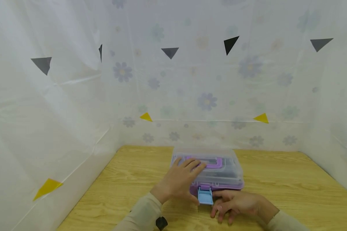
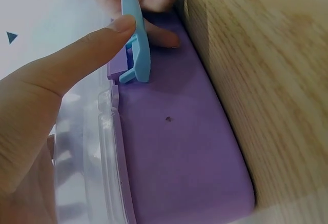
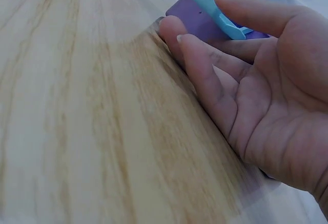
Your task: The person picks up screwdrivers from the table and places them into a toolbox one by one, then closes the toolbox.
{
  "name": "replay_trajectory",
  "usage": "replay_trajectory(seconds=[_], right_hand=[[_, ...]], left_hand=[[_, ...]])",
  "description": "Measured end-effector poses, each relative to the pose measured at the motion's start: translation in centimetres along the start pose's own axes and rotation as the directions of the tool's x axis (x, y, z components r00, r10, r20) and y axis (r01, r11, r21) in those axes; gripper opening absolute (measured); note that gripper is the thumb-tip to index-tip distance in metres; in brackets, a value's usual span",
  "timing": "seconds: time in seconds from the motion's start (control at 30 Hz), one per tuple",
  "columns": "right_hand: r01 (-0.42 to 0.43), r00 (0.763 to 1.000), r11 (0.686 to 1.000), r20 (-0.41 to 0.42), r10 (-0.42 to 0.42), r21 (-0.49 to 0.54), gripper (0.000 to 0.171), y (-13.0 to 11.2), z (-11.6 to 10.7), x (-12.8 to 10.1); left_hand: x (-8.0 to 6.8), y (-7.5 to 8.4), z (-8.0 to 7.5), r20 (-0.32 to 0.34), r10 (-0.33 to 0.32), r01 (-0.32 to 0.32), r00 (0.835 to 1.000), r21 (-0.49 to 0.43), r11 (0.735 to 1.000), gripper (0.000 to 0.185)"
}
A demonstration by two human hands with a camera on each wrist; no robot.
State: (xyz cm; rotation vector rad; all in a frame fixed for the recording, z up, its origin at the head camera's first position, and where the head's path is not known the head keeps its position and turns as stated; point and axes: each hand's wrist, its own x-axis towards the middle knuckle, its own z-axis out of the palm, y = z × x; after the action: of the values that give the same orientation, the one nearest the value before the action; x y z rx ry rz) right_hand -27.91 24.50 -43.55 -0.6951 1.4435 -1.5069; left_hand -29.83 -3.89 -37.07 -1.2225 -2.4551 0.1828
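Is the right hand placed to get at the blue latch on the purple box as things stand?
Probably yes: the right hand lies right beside the blue latch, thumb on it, nothing between them.

A box (image 1: 211, 173) stood on the bench (image 1: 292, 186), near its middle. The left hand (image 1: 180, 181) lay on the lid, left of the front latch (image 1: 205, 195); the right hand (image 1: 234, 203) rested on the bench before the box, just right of that latch.

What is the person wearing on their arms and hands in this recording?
Both hands, left hand and right hand, are bare, with no gloves or rings visible. Light beige long sleeves cover both forearms. A small black device sits at the left wrist.
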Motion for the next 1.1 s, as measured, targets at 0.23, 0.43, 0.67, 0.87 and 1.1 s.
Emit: replay_trajectory(seconds=[0.23, 0.43, 0.67, 0.87, 1.1], right_hand=[[-0.004, 1.000, 1.000, -0.015, 0.004, 0.004, 0.063, -0.1, 0.1, -0.2], [-0.005, 1.000, 1.000, -0.029, 0.004, -0.009, 0.073, -0.1, 0.2, -0.5], [0.024, 0.999, 1.000, -0.032, -0.025, -0.007, 0.059, 0.3, 0.1, -0.5], [0.039, 0.999, 0.999, -0.019, -0.038, 0.001, 0.052, 0.2, 0.0, -0.2], [0.021, 0.999, 1.000, -0.029, -0.021, -0.006, 0.056, 0.2, 0.1, 0.1]], left_hand=[[-0.1, -0.5, -0.3, 0.025, 0.012, -0.009, 1.000, -0.127, 0.992, 0.117], [-0.1, -1.0, -0.5, 0.020, 0.011, -0.007, 1.000, -0.191, 0.982, 0.105], [-0.3, -1.3, -0.7, 0.011, -0.012, 0.014, 1.000, -0.237, 0.971, 0.095], [-0.3, -1.3, -0.8, 0.033, -0.034, 0.042, 0.999, -0.294, 0.955, 0.084], [-0.3, -1.3, -0.6, 0.024, -0.043, 0.048, 0.999, -0.300, 0.953, 0.075]])
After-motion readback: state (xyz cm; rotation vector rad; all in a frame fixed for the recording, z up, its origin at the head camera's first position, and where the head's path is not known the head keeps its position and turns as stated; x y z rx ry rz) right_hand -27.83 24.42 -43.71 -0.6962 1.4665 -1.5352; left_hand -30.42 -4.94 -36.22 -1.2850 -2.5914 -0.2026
